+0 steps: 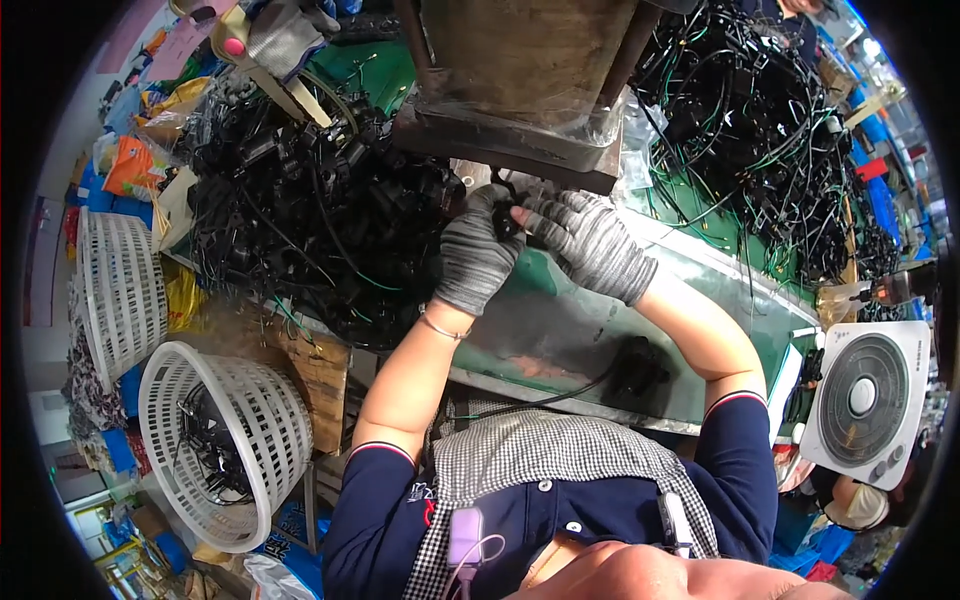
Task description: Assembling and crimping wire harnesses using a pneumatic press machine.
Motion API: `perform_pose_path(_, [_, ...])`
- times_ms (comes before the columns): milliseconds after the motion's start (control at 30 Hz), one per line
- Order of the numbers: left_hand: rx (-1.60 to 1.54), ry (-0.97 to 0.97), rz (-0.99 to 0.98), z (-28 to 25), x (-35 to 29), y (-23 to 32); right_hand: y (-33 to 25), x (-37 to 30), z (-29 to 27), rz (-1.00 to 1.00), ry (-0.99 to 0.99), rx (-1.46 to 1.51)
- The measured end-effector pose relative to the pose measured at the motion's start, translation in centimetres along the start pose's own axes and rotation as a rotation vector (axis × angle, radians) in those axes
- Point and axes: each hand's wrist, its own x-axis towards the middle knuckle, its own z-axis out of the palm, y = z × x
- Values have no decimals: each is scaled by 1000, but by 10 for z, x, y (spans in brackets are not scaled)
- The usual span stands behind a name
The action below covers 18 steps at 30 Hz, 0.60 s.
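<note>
Both my hands wear grey striped knit gloves and meet at the table's far side, just below the front edge of a heavy metal press. My left hand is closed around a small black part, which looks like moulded plastic; much of it is hidden by the fingers. From the other side my right hand pinches the same part, a bare fingertip poking out of the glove. Nearer to me, another black part with a cable lies on the green tabletop.
A big heap of black parts with cables covers the left of the table. Black and green wires pile up at the right. White plastic baskets stand at the left, one holding black parts. A white fan-like appliance is at the right.
</note>
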Motion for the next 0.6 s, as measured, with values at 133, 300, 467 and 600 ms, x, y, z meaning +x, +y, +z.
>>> perform_pose_path(133, [-17, 98, 46, 19, 30, -39, 8, 4, 13, 34, 44, 4])
perform_pose_path(300, [-44, 232, 117, 35, 54, -64, 6, 1, 8, 404, -268, 185])
perform_pose_path(467, [279, 227, 68, 30, 58, -48, 9, -15, 20, 225, 11, 100])
perform_pose_path(600, [291, 235, 109, 26, 56, -34, 8, -22, 16, 207, 41, 91])
